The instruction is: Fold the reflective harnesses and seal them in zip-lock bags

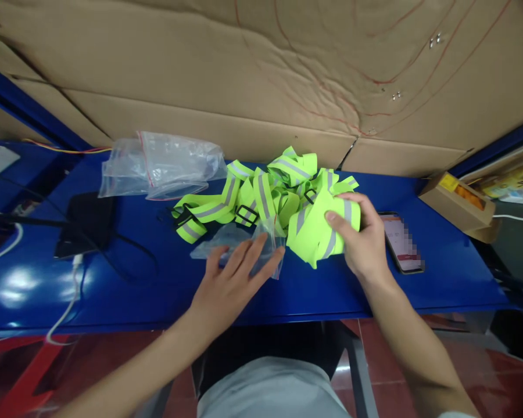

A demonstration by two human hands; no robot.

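Note:
My right hand (366, 238) is closed around a bundled neon-yellow reflective strap (320, 232) with grey stripes, the thumb pressed on its front. Fingers spread, my left hand (237, 273) rests on a clear plastic zip bag (226, 235) lying flat on the blue table (157, 296). Behind both hands lies a loose heap of the same neon-yellow straps (265, 191), tangled together. A black buckle (246, 215) shows on one strap in the heap.
Clear zip bags (174, 162) are stacked at the back left. A black device (85, 223) with cables lies left. Right of my right hand are a phone (403, 241) and a small cardboard box (457, 203). A cardboard wall (200, 75) rises behind the table.

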